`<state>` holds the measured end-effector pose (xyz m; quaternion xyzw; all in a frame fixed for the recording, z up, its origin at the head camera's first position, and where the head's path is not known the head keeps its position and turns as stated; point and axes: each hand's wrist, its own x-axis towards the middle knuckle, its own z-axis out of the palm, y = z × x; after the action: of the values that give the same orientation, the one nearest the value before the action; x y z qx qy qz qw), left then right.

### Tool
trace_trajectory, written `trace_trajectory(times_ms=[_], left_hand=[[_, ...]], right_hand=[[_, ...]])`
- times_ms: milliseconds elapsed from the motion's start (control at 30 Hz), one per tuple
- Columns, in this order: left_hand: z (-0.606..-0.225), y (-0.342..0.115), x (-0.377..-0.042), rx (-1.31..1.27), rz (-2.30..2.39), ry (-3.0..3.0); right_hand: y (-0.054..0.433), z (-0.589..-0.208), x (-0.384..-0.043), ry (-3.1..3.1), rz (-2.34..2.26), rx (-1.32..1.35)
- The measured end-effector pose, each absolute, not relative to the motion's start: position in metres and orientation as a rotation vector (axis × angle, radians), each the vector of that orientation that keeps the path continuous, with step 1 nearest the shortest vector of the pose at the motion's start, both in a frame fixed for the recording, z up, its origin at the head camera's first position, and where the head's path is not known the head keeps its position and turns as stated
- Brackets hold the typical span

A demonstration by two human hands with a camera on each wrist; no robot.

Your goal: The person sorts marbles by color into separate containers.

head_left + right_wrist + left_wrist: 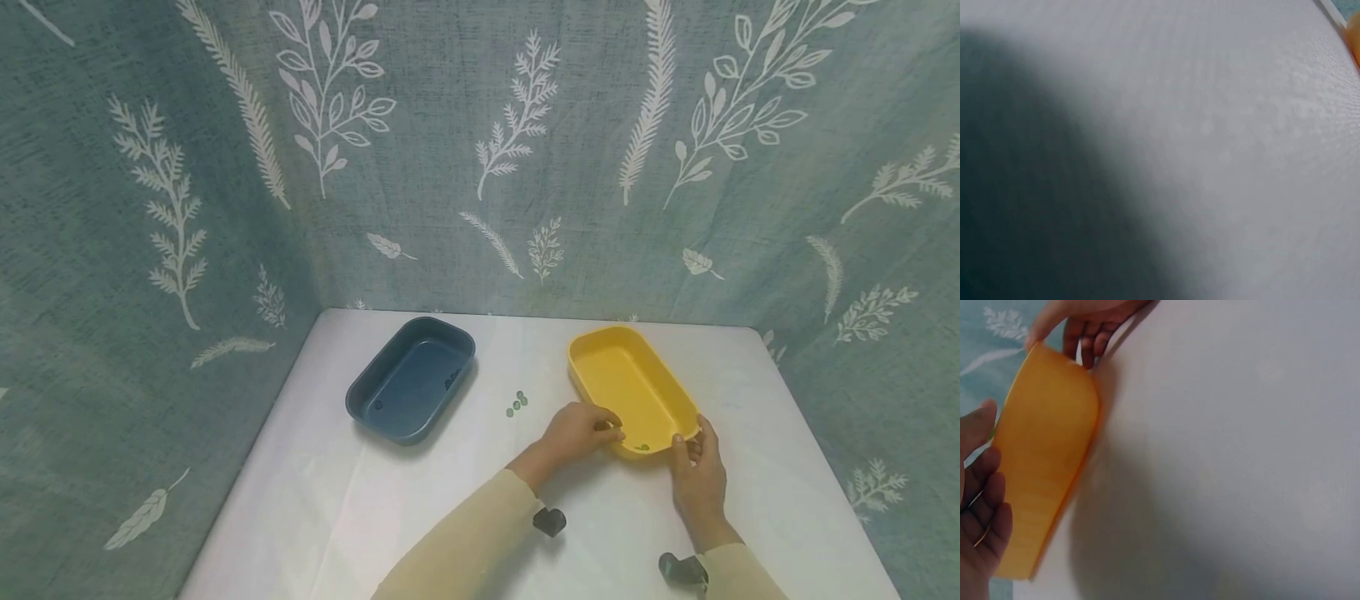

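A yellow rectangular tray (pixel 637 383) with rounded corners is gripped at its near end by both hands. My left hand (pixel 577 431) holds the near left rim, thumb at the rim and fingers against the outer wall in the left wrist view. On the near right corner, my right hand (pixel 699 483) has its thumb over the rim and fingers curled below it. Small green pieces (pixel 642 447) lie inside the tray at its near end. The right wrist view shows mostly the white tabletop and a dark blur, with the hand out of sight.
To the left stands a dark blue tray (pixel 358 407) of similar shape, holding a few small dark pieces (pixel 452 380). Several small green discs (pixel 517 405) lie on the white table (pixel 495 467) between the trays. Patterned green cloth (pixel 450 167) walls the table's back and sides.
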<state>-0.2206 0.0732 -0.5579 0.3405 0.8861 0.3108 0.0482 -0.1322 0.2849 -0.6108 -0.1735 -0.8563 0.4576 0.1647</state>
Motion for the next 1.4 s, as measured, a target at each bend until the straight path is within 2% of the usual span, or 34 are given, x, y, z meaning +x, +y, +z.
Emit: trace_trajectory(times_ms=[600,1400], left_hand=[[-0.56,0.067,-0.219,1.014,1.026,2.609],[-0.569,0.021,-0.232,0.82,1.048,2.634]], right_hand=[[0.284,-0.614,-0.134,-2.456,1.284,-0.508],[0.288,-0.615,-0.133,-2.457,1.303,-0.482]])
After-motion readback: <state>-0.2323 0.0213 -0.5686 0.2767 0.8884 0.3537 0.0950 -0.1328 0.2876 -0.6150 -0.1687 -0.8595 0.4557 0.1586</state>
